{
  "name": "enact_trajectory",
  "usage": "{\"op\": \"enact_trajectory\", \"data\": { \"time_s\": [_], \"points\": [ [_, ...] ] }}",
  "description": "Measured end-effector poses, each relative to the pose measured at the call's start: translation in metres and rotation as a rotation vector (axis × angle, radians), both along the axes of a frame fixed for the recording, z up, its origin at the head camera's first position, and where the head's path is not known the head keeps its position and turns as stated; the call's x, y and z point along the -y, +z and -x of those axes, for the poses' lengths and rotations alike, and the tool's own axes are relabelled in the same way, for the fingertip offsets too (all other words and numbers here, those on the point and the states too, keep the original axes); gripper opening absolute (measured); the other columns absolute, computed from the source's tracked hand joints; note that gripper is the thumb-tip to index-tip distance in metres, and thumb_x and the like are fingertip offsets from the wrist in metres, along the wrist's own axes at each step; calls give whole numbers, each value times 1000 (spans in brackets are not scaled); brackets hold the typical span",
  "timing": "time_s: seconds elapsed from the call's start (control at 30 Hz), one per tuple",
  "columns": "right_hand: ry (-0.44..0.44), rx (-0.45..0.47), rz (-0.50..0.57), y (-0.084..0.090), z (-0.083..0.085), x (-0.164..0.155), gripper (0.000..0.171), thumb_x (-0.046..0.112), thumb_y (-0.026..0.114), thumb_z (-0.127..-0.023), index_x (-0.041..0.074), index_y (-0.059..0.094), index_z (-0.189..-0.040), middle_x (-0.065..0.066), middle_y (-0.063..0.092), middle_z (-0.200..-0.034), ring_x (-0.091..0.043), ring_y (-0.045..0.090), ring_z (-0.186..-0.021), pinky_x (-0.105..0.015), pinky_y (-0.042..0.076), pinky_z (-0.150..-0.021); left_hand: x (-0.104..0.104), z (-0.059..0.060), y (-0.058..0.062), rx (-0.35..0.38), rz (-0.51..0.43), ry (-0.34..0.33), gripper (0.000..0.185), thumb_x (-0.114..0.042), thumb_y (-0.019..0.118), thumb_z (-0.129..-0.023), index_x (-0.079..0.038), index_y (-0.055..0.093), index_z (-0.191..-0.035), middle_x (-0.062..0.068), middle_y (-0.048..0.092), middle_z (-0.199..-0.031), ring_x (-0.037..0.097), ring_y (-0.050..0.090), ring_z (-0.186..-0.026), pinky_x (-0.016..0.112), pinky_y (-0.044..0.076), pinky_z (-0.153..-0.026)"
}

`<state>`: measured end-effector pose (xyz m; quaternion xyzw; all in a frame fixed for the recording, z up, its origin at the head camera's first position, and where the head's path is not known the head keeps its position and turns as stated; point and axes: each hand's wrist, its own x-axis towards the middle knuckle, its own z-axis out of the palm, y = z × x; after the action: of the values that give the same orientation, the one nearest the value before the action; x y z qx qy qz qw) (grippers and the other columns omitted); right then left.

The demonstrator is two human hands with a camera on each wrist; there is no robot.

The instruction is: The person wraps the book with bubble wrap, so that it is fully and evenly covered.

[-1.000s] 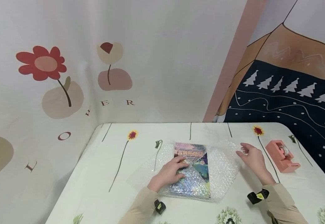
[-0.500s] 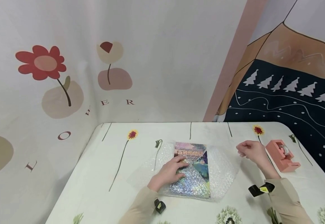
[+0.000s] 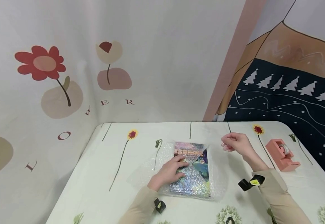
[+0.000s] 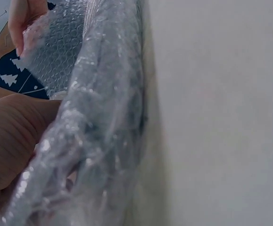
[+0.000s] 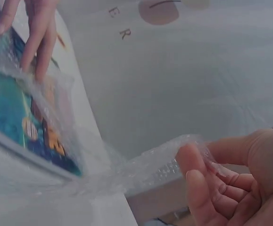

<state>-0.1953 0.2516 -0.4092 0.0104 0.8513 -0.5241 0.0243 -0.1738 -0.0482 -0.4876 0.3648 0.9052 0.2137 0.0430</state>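
The left hand presses flat, fingers extended, on the book, pinning the folded bubble wrap beneath. The right hand pinches the wrap's far corner, lifted beside the book so the sheet rises clear for folding over.

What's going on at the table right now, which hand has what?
A person is wrapping a colourful book in bubble wrap on a flower-print table. The left hand presses flat on a fold of wrap already lying over the book. The right hand pinches the wrap's right edge and holds it lifted off the table, beside the book. A pink tape dispenser sits untouched to the right.
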Motion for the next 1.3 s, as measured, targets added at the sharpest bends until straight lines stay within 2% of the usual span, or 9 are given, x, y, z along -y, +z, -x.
{"op": "enact_trajectory", "data": {
  "time_s": [0.23,0.53,0.8,0.93,1.1,1.3],
  "points": [
    [48,-22,85,-2,12,30,31,16,60,-92,-12,59,-104,-5,67,-77,-9,64,-61,-22,54,-60,0,0,0,9,-3,4,44,-24,69,-85,-10,60,-126,10,43,-141,25,39,-130,35,35,-105],
    [78,-7,188,-17,28,70,21,9,59,-91,-11,60,-98,-3,67,-71,-8,63,-59,-22,54,-57,0,-1,1,-3,-2,0,43,-24,69,-85,-9,60,-125,11,43,-140,26,40,-129,36,35,-105],
    [94,14,132,-28,35,101,17,9,62,-89,-7,63,-94,-6,66,-70,-13,63,-59,-30,55,-58,0,-1,2,-16,0,-2,43,-24,69,-84,-9,61,-123,12,45,-139,26,42,-128,35,36,-104],
    [88,18,103,-33,38,110,14,8,64,-87,-6,64,-90,-7,67,-71,-13,63,-58,-28,54,-55,0,-1,1,-17,1,1,44,-25,70,-84,-9,61,-124,11,44,-140,27,41,-128,36,35,-105],
    [121,26,111,-39,43,116,10,4,63,-85,-7,63,-86,-11,67,-71,-14,64,-56,-27,53,-53,0,-1,0,-40,10,0,44,-25,70,-84,-9,61,-123,11,45,-138,26,42,-128,35,36,-104],
    [149,113,121,-46,49,120,9,4,62,-86,-5,65,-85,-8,66,-63,-15,63,-55,-25,50,-49,0,-1,1,-76,31,-10,42,-25,70,-84,-9,62,-122,12,48,-135,25,45,-125,33,37,-104]
  ]
}}
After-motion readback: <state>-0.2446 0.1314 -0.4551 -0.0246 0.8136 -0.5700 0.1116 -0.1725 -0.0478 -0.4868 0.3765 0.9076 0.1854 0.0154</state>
